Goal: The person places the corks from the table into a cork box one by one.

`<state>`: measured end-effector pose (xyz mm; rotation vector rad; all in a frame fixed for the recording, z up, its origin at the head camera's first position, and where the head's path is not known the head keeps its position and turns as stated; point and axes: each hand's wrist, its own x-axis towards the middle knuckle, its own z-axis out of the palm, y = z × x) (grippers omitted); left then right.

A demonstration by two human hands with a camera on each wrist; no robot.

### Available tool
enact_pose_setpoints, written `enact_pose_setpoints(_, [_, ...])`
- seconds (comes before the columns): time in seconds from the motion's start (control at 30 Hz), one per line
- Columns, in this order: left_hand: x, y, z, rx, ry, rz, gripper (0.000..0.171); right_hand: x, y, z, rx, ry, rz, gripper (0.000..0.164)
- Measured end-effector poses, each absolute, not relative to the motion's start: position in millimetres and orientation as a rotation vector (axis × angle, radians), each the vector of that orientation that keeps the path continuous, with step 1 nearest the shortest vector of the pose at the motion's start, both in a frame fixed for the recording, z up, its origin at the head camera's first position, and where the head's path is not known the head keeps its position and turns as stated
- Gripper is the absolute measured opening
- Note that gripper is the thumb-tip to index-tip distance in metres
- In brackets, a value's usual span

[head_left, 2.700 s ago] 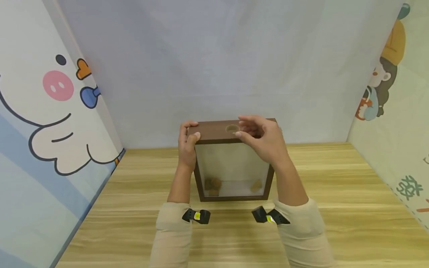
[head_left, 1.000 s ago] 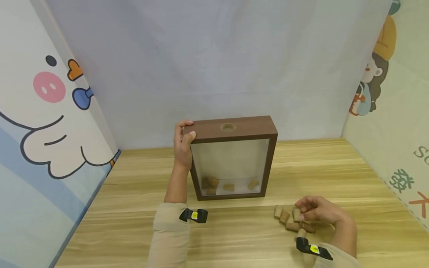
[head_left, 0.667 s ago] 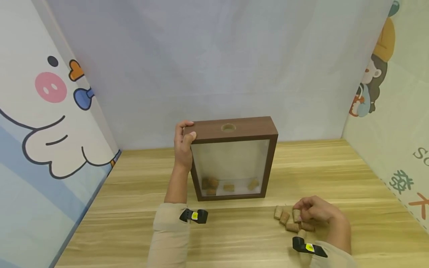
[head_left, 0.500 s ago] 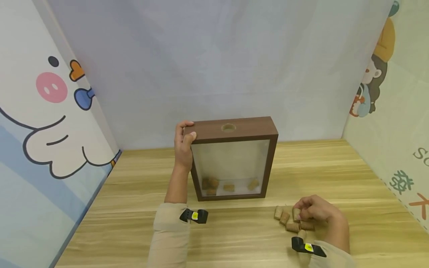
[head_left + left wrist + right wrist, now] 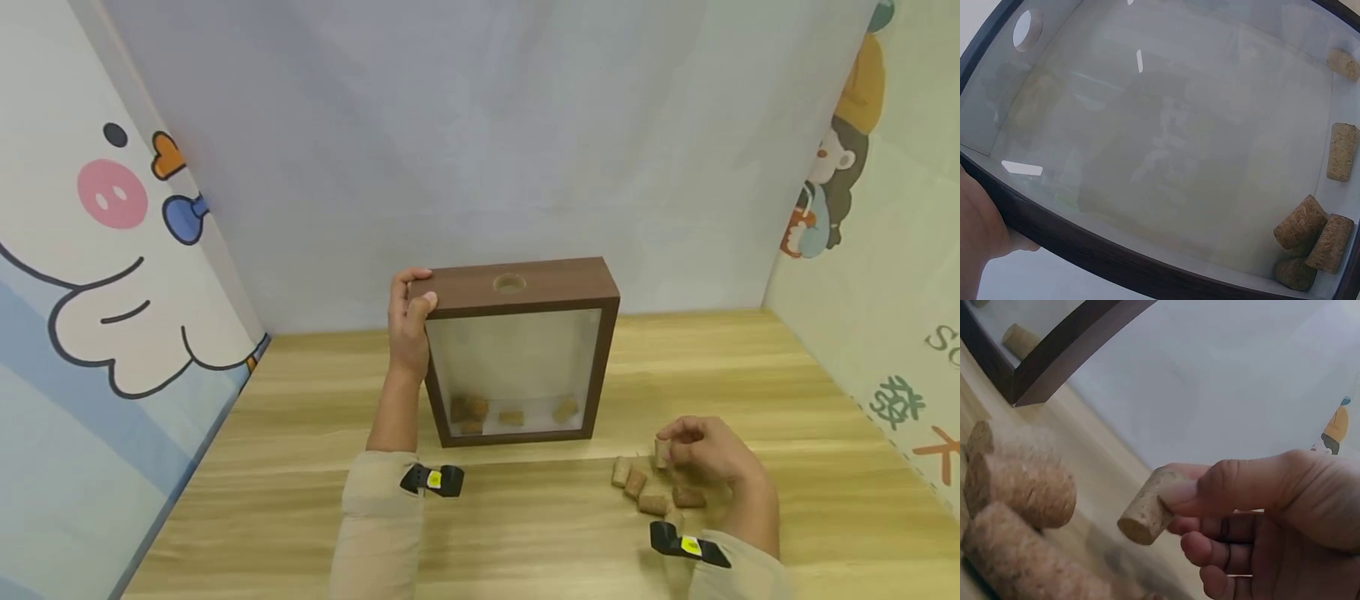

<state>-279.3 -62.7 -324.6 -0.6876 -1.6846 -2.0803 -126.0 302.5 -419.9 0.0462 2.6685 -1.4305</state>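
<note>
I see the right hand (image 5: 708, 447) with its grip pinching one cork (image 5: 1146, 509) between thumb and finger; the wrist view shows me that cork tilted and held just above the worktop (image 5: 300, 517), with thumb and finger covering its upper end. Near that hand I count five loose corks (image 5: 634, 483) lying in a loose cluster, the nearest one to the sleeve partly hidden behind the black wrist camera (image 5: 686, 543).

The left hand (image 5: 409, 333) has its grip around the upper left corner of a brown box (image 5: 566, 279), fingertips and thumb lapping onto the top. I read the box as upright, left of the loose corks, with a round hole (image 5: 510, 284) in its top. Through its clear front I see five more corks (image 5: 1342, 152) at the bottom, three bunched at the left end.
</note>
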Motion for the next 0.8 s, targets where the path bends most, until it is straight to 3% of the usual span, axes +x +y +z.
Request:
enact_pose_setpoints(0.17, [-281.6,-62.5,-322.7,-0.680,-1.676,-2.080,0.039,-131.9,300.2,-407.4,-0.006,2.769,-1.448,0.038])
enact_pose_setpoints(0.5, [-279.0,-62.1,-324.8,-0.677,-1.677,-2.076,0.040,-136.1,279.3,-378.2,-0.060,2.800,-1.479,0.034])
enact_pose_setpoints(0.8, [-278.4,-61.8,-323.4,-0.681,-1.665,-2.086,0.039,-142.4,249.6,-335.3,-0.341,2.991,-1.679,0.026])
